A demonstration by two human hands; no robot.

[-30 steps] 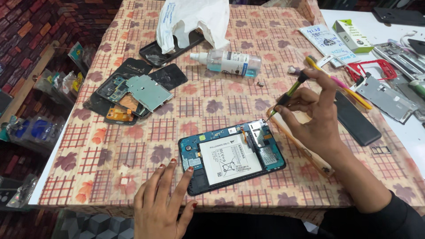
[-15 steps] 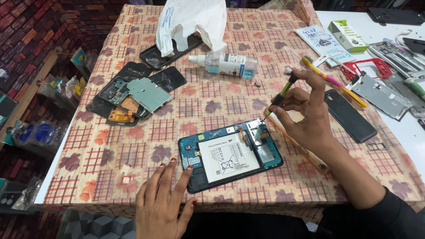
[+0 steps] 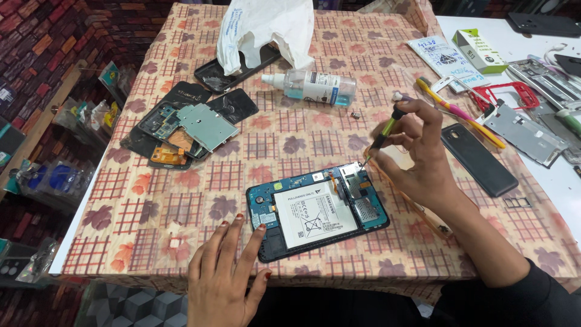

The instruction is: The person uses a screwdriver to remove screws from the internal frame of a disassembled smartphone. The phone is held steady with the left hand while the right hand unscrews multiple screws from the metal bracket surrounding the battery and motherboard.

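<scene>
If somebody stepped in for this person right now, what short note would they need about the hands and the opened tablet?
Left hand: flat on the table, fingertips pressing the near left corner of the opened tablet to steady it.
Right hand: pinches a small screwdriver, tip down at the tablet's far right corner.
Tablet: lies back up on the patterned tablecloth, rear cover off, white battery and circuit board exposed.
Nearby: a stack of dismantled phone parts to the left, a clear spray bottle behind, a dark phone cover to the right.
Done: back removed. Left: battery and board are in place; which screws are out cannot be told.
</scene>
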